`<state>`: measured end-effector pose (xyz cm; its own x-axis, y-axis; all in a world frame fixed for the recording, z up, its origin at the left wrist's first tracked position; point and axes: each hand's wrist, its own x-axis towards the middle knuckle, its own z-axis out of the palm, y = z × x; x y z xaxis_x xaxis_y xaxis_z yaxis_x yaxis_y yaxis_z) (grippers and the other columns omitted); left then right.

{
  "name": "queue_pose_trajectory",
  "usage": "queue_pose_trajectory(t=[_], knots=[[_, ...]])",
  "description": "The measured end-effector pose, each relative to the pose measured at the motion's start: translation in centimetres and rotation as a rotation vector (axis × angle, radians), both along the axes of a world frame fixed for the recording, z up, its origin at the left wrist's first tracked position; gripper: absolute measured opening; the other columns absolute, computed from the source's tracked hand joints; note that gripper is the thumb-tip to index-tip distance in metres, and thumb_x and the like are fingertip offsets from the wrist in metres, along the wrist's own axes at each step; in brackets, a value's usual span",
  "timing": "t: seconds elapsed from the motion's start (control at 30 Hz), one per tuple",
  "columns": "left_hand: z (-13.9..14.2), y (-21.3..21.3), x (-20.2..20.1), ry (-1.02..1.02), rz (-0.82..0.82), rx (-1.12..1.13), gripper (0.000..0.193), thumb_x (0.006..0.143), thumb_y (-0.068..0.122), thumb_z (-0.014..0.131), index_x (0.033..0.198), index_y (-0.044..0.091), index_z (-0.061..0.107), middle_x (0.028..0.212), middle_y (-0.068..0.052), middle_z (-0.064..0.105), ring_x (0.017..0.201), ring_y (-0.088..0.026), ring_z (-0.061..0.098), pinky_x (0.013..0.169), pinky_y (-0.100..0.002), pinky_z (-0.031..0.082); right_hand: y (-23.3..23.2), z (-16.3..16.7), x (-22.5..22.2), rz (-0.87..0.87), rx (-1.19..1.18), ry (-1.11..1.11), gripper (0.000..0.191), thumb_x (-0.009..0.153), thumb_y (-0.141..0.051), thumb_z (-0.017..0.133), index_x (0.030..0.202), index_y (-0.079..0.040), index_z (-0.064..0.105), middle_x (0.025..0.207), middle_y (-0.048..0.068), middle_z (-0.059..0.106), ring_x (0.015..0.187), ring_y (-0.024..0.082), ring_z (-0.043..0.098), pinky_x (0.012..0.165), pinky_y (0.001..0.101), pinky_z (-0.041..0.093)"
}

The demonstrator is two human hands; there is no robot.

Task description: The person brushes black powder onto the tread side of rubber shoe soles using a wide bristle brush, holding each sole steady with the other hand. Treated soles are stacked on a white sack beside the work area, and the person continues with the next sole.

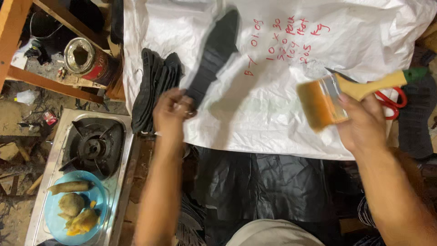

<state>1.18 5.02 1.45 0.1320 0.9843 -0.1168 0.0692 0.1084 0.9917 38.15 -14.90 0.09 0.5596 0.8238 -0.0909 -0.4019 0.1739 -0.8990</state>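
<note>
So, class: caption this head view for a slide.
Left hand holds a black sole; right hand holds a brush over white sheet.

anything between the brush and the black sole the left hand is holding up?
Nothing visible. The right hand holds the paintbrush apart from the black shoe sole in the left hand; only bare white sacking shows between them.

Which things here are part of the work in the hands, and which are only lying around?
In use:
- left hand holding black sole
- right hand holding paintbrush
- stack of soles
- white sheet

Lying about:
- red scissors
- tin can
- gas stove
- blue plate with food
</note>
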Motion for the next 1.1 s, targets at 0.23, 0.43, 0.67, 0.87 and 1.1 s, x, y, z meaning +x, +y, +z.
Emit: queue_pose_trajectory(t=[0.23, 0.43, 0.67, 0.87, 1.1], knots=[[-12.4, -8.8, 6.9, -0.275, -0.041, -0.315, 0.037, 0.095, 0.005, 0.065, 0.129, -0.008, 0.058, 0.11, -0.016, 0.064, 0.085, -0.022, 0.069, 0.073, -0.032, 0.064, 7.5, -3.1, -4.5, 0.068, -0.19, -0.827, 0.034, 0.093, -0.016, 0.079, 0.119, 0.001, 0.065, 0.099, 0.003, 0.071, 0.084, 0.009, 0.063, 0.074, 0.0271, 0.053], [-13.2, -9.4, 6.9, -0.345, -0.073, -0.278, 0.04, 0.095, 0.0, 0.061, 0.133, -0.007, 0.052, 0.112, -0.016, 0.065, 0.091, -0.021, 0.07, 0.077, -0.033, 0.066, 12.1, -4.8, -7.6, 0.403, -0.337, -1.419, 0.048, 0.083, -0.041, 0.088, 0.082, 0.001, 0.067, 0.072, 0.018, 0.067, 0.068, 0.026, 0.066, 0.065, 0.0382, 0.052], [-12.3, -9.5, 8.2, -0.376, -0.035, -0.29, 0.039, 0.095, 0.001, 0.06, 0.132, -0.008, 0.053, 0.112, -0.017, 0.066, 0.091, -0.021, 0.07, 0.077, -0.034, 0.066, 14.5, -2.9, -4.0, 0.197, 0.102, -1.523, 0.026, 0.097, -0.029, 0.078, 0.094, -0.006, 0.066, 0.078, 0.013, 0.065, 0.072, 0.029, 0.068, 0.065, 0.0401, 0.054], [-10.5, -9.5, 7.9, -0.324, -0.063, -0.277, 0.037, 0.096, 0.002, 0.06, 0.131, -0.009, 0.055, 0.113, -0.017, 0.067, 0.092, -0.02, 0.071, 0.078, -0.032, 0.065, 14.4, -0.7, -3.4, 0.093, -0.079, -1.789, 0.023, 0.096, -0.027, 0.082, 0.096, -0.006, 0.071, 0.084, 0.012, 0.069, 0.078, 0.03, 0.069, 0.067, 0.0422, 0.055], [-10.0, -9.3, 7.7, -0.295, -0.044, -0.28, 0.037, 0.096, 0.003, 0.059, 0.131, -0.009, 0.055, 0.112, -0.016, 0.066, 0.091, -0.021, 0.071, 0.076, -0.032, 0.065, 14.7, -1.1, -1.6, 0.078, 0.031, -2.061, 0.005, 0.102, -0.019, 0.077, 0.102, -0.015, 0.075, 0.108, 0.006, 0.075, 0.096, 0.027, 0.071, 0.081, 0.041, 0.056]])
